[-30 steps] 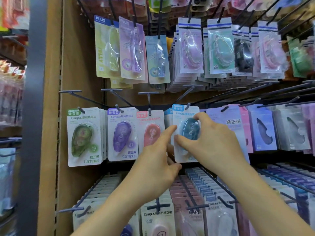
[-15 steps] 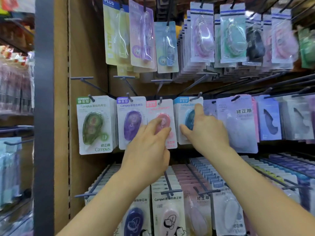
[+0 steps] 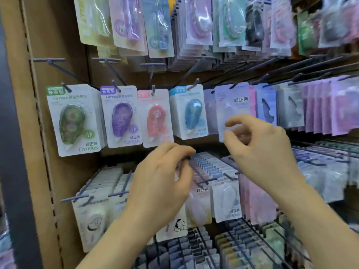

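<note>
Head cam: L hand (image 3: 161, 183) loose, empty; R hand (image 3: 262, 152) half-open by lilac pack (image 3: 233, 102).

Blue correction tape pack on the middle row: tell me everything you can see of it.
The blue correction tape pack is a white card with a blue label at its top left and a blue teardrop-shaped dispenser under clear plastic. It hangs on a dark peg, between a pink pack and a lilac pack. Neither the left hand nor the right hand touches it.
</note>
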A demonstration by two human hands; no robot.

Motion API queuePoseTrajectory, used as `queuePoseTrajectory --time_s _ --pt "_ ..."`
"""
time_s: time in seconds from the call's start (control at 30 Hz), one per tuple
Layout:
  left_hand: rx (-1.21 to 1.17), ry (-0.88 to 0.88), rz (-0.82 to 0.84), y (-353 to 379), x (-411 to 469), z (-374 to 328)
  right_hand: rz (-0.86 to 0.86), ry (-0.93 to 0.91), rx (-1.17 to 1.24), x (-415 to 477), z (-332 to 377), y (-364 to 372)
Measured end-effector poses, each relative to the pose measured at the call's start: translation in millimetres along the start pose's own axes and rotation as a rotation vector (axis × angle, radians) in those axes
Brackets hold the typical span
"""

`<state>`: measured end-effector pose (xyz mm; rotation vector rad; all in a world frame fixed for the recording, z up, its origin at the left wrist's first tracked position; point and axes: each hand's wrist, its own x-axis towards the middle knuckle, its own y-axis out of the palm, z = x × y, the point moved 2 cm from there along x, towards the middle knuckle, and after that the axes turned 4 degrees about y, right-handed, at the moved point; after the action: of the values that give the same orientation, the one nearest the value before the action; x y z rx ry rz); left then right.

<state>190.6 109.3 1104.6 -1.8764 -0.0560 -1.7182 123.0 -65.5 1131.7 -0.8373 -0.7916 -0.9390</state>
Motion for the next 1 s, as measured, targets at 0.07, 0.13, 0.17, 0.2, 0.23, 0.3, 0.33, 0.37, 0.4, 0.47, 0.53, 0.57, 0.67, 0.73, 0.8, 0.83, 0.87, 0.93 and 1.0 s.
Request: queuePoseTrajectory --time_s 0.07,0.13,0.17,0.2,0.23,0.3,0.33,0.37,0.4,0.47,0.53,0.57,0.67,0.73,0.8,0.83,0.87,0.93,1.0 --pt "-0.087 0.014 0.024 6 -16 -21 0.050 0.042 0.072 -20 -16 -23" --pt "-0.178 -0.002 0.065 15 -38 -45 0.161 0.106 0.131 -42 -36 -45" --pt "-0.232 -0.035 0.099 20 -51 -56 0.226 0.141 0.141 -55 -46 -55" --pt "-0.282 -0.070 0.139 27 -65 -67 0.292 0.170 0.146 -68 -60 -65" --pt "-0.323 -0.098 0.180 35 -79 -77 0.362 0.204 0.134 -82 -73 -74" --pt "-0.378 -0.138 0.282 51 -111 -98 0.504 0.286 0.122 -115 -100 -96" --pt "-0.399 -0.165 0.345 61 -129 -107 0.556 0.351 0.124 -134 -117 -106" --pt "-0.418 -0.205 0.409 71 -148 -116 0.596 0.423 0.117 -153 -134 -116" --pt "-0.432 -0.248 0.474 83 -168 -124 0.633 0.491 0.098 -174 -153 -125" --pt "-0.457 -0.320 0.592 106 -212 -143 0.717 0.620 0.040 -222 -194 -138" --pt "-0.481 -0.383 0.695 128 -260 -164 0.789 0.762 0.010 -280 -234 -147" --pt "-0.490 -0.427 0.748 139 -285 -173 0.806 0.836 -0.002 -310 -253 -151" --pt "-0.484 -0.529 0.894 171 -365 -195 0.879 1.022 -0.040 -403 -303 -159" --pt "-0.472 -0.600 0.992 191 -425 -204 0.919 1.144 -0.062 -465 -328 -161" --pt "-0.446 -0.661 1.090 208 -486 -211 0.930 1.240 -0.072 -521 -348 -159" --pt "-0.438 -0.705 1.131 216 -517 -214 0.927 1.279 -0.075 -549 -356 -156" --pt "-0.433 -0.750 1.176 224 -548 -217 0.913 1.313 -0.077 -576 -364 -152" --pt "-0.431 -0.816 1.215 241 -605 -223 0.888 1.371 -0.082 -634 -384 -139" --pt "-0.434 -0.911 1.262 261 -664 -226 0.863 1.451 -0.094 -698 -407 -121"
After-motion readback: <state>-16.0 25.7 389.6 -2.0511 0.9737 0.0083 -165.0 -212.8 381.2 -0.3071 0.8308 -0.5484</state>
